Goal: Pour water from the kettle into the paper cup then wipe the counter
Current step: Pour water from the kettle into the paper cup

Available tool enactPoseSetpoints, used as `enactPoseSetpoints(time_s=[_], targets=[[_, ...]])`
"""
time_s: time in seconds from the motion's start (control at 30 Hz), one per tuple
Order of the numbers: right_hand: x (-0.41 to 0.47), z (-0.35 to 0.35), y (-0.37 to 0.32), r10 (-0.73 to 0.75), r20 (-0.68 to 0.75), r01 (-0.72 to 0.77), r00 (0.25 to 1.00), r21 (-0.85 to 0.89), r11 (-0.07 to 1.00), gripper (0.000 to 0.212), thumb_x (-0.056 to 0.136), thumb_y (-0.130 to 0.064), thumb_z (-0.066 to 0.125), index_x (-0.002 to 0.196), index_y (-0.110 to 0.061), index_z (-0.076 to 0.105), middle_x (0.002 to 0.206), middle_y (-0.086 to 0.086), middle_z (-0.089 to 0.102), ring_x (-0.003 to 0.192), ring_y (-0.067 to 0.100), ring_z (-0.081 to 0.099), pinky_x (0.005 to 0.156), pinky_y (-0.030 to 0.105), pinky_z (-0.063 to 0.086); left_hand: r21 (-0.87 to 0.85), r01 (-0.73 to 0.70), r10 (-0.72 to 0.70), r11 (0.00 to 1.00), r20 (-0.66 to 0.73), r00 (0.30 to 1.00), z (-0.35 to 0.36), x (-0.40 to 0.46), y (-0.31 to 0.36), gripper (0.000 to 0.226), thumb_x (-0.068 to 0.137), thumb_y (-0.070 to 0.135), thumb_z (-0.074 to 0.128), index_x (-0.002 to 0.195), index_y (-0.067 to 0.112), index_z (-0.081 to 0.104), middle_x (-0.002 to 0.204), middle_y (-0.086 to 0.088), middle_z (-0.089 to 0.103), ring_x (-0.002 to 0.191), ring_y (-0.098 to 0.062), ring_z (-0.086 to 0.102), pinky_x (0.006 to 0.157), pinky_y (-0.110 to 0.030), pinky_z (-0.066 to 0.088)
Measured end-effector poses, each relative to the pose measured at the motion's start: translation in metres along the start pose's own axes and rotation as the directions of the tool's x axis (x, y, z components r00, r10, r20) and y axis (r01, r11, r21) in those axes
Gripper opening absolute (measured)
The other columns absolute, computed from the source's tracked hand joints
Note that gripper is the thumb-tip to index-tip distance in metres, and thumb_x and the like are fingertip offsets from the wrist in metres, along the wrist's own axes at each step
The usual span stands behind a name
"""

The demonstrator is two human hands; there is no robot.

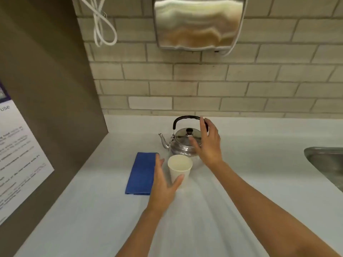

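A steel kettle (181, 143) with a black arched handle and a spout pointing left stands on the white counter (213, 210) near the wall. Just in front of it a white paper cup (179, 168) stands upright and looks empty. A folded blue cloth (142, 173) lies flat to the cup's left. My left hand (164, 184) is open around the cup's left side, thumb touching its front wall, fingers apart. My right hand (207, 143) is open over the kettle's right side, fingers spread beside the handle, not closed on it.
A steel sink (326, 162) is set into the counter at the right edge. A brown side panel (46, 89) with a printed notice bounds the left. A metal dispenser (198, 23) hangs on the tiled wall above the kettle, a white cord (101, 25) to its left.
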State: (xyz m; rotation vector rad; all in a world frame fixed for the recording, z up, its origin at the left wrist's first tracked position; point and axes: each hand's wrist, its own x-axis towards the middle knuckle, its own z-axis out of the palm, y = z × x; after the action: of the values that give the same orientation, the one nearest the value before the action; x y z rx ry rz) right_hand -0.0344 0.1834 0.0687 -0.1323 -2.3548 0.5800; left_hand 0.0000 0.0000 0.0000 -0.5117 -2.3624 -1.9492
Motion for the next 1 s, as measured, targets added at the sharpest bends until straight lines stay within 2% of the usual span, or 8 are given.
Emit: enactPoseSetpoints(time_s=[0.1, 0.27, 0.33, 0.4, 0.5, 0.63, 0.87, 1.0], targets=[[0.026, 0.004, 0.0, 0.008, 0.02, -0.007, 1.0, -0.036, 0.999, 0.069, 0.088, -0.037, 0.055, 0.144, -0.018, 0.019, 0.144, 0.017, 0.032, 0.13, 0.034, 0.033, 0.107, 0.052, 0.03, -0.039, 0.075, -0.073, 0.996, 0.053, 0.996, 0.009, -0.002, -0.004, 0.109, 0.057, 0.063, 0.071, 0.131, 0.061, -0.009, 0.133, 0.028, 0.035, 0.125, -0.001, 0.033, 0.098, -0.027, 0.029], [0.068, 0.008, 0.003, 0.039, 0.226, -0.012, 0.973, -0.121, 0.993, 0.059, 0.091, -0.047, 0.045, 0.142, -0.028, 0.023, 0.135, 0.012, 0.043, 0.121, 0.032, 0.042, 0.105, 0.062, 0.026, -0.029, 0.127, -0.124, 0.992, 0.088, 0.988, 0.016, 0.005, -0.017, 0.115, 0.064, 0.039, 0.081, 0.138, 0.05, -0.007, 0.134, 0.024, 0.034, 0.122, 0.004, 0.037, 0.098, -0.019, 0.034], [0.084, 0.007, 0.006, 0.015, 0.328, 0.025, 0.945, -0.119, 0.993, 0.05, 0.092, -0.047, 0.044, 0.138, -0.033, 0.034, 0.123, 0.013, 0.053, 0.115, 0.032, 0.048, 0.1, 0.055, 0.036, -0.013, 0.118, -0.116, 0.993, 0.087, 0.989, 0.019, 0.007, -0.023, 0.111, 0.066, 0.034, 0.08, 0.131, 0.059, -0.005, 0.123, 0.04, 0.032, 0.113, 0.02, 0.04, 0.086, 0.0, 0.035], [0.096, 0.008, 0.007, -0.025, 0.391, 0.05, 0.92, -0.056, 0.997, 0.039, 0.091, -0.044, 0.047, 0.129, -0.034, 0.048, 0.109, 0.013, 0.061, 0.107, 0.03, 0.054, 0.09, 0.044, 0.045, 0.021, 0.116, -0.117, 0.993, 0.073, 0.99, 0.021, 0.009, -0.026, 0.107, 0.067, 0.033, 0.079, 0.126, 0.062, -0.005, 0.12, 0.047, 0.027, 0.108, 0.031, 0.033, 0.077, 0.009, 0.032], [0.106, 0.01, 0.01, -0.102, 0.398, 0.118, 0.912, -0.017, 0.993, 0.03, 0.091, -0.042, 0.05, 0.119, -0.034, 0.058, 0.107, 0.007, 0.069, 0.101, 0.026, 0.059, 0.08, 0.036, 0.048, 0.062, 0.112, -0.115, 0.992, 0.045, 0.992, 0.023, 0.008, -0.026, 0.104, 0.07, 0.036, 0.076, 0.134, 0.055, -0.003, 0.127, 0.043, 0.025, 0.115, 0.02, 0.035, 0.093, -0.005, 0.032], [0.107, 0.011, 0.017, -0.198, 0.334, 0.211, 0.921, 0.0, 0.978, 0.027, 0.09, -0.041, 0.053, 0.115, -0.035, 0.061, 0.108, 0.0, 0.072, 0.096, 0.022, 0.064, 0.076, 0.033, 0.049, 0.102, 0.103, -0.107, 0.989, 0.034, 0.994, 0.025, 0.009, -0.029, 0.098, 0.071, 0.038, 0.074, 0.143, 0.037, 0.008, 0.141, 0.017, 0.036, 0.126, -0.003, 0.038, 0.104, -0.024, 0.035], [0.102, 0.004, 0.024, -0.187, 0.249, 0.187, 0.95, 0.023, 0.982, 0.023, 0.087, -0.04, 0.058, 0.108, -0.034, 0.066, 0.1, -0.003, 0.075, 0.085, 0.021, 0.067, 0.076, 0.032, 0.052, 0.169, 0.101, -0.107, 0.981, 0.027, 0.994, 0.026, 0.009, -0.036, 0.073, 0.073, 0.04, 0.073, 0.131, 0.036, 0.03, 0.126, 0.017, 0.047, 0.113, -0.002, 0.047, 0.089, -0.012, 0.038], [0.104, -0.021, 0.023, -0.185, 0.176, 0.188, 0.967, -0.001, 0.982, 0.021, 0.086, -0.038, 0.061, 0.105, -0.033, 0.068, 0.095, -0.003, 0.076, 0.072, 0.016, 0.066, 0.063, 0.023, 0.046, 0.171, 0.095, -0.1, 0.981, 0.021, 0.995, 0.025, 0.01, -0.039, 0.066, 0.073, 0.038, 0.073, 0.126, 0.036, 0.033, 0.118, 0.016, 0.05, 0.106, -0.003, 0.05, 0.074, -0.003, 0.039]])
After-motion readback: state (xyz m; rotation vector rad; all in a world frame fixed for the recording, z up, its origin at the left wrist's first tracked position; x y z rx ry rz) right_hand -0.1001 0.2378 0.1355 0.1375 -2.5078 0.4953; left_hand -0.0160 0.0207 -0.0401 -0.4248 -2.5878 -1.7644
